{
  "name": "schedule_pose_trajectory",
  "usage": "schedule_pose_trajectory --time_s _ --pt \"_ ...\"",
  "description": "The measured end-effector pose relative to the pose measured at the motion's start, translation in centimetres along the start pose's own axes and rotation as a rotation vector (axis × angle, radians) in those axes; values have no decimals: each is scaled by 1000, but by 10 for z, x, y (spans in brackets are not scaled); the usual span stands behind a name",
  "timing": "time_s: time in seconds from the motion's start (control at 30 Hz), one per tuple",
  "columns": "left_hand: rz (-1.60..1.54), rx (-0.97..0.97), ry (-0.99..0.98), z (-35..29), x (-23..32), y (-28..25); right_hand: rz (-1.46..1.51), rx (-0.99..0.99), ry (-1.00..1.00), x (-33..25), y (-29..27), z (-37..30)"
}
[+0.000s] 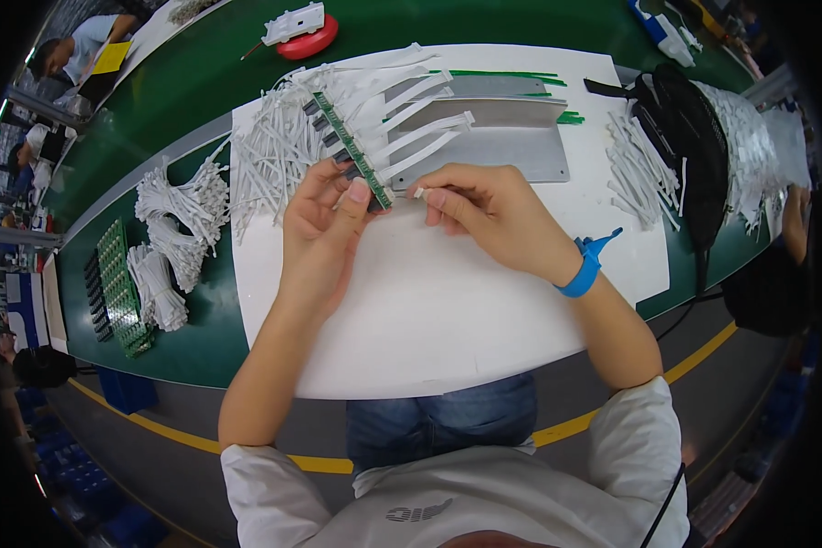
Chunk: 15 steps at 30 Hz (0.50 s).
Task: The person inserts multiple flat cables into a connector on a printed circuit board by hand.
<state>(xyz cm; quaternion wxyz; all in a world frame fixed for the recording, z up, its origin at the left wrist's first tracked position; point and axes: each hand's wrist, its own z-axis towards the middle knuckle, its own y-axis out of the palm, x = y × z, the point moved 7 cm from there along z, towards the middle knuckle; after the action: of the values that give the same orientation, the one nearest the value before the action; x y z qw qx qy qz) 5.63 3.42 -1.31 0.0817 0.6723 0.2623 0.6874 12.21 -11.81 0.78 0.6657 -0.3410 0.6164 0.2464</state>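
Observation:
A narrow green circuit board (349, 142) with black parts along one side is gripped near its lower end by my left hand (320, 228), thumb on top. White flat cables (429, 137) with white end plugs stretch rightward from the board. Just right of the board's lower end, my right hand (489, 210) pinches a small white plug (419, 193) between thumb and fingers. A small gap separates this plug from the board. Whether a cable trails from it is hidden by the fingers. A blue wrist strap (591, 263) circles my right wrist.
Loose white cables (269, 146) heap behind my left hand; more cables (637, 173) lie at right. A grey metal plate (521, 151) sits behind my right hand. Cable bundles (187, 224) and green board panels (123, 288) are at left. A black bag (694, 155) lies far right.

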Motion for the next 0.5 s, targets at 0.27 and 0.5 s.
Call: schedule_pose_trajectory --time_s 0.27,0.5 --pt "97 -70 -75 -1 -11 12 -35 80 -59 3 -8 -1" --pt "149 -142 -104 -5 -14 19 -256 211 -144 -4 -8 -2"
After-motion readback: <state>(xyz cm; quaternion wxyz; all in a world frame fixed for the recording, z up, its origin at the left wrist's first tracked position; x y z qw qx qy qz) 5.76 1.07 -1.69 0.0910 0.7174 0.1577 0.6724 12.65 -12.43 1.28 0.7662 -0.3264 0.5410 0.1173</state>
